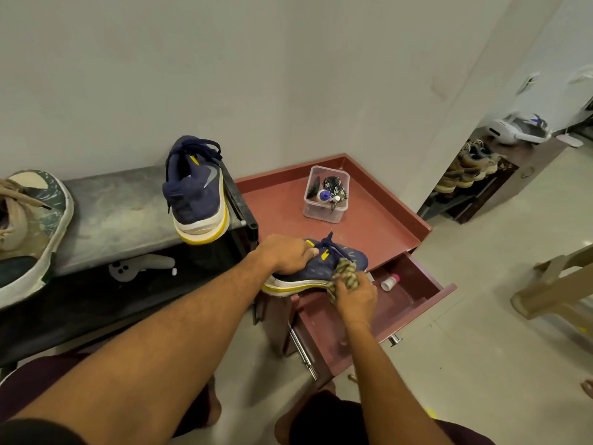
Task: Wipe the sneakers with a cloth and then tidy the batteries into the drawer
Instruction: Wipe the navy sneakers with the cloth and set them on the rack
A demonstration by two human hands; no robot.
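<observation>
Sneaker (321,268) sits at the front edge of the table (378,226), above the open drawer (414,293). My left grip (285,253) curls round it; my right grip (354,295) squeezes the cloth (346,274). If I rub hard, it may slide off.

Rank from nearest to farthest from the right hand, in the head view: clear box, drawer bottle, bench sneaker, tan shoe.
1. Bottle, in the drawer just right of the right hand.
2. Clear box, behind on the cabinet top.
3. Bench sneaker, to the left.
4. Tan shoe, far left.
</observation>
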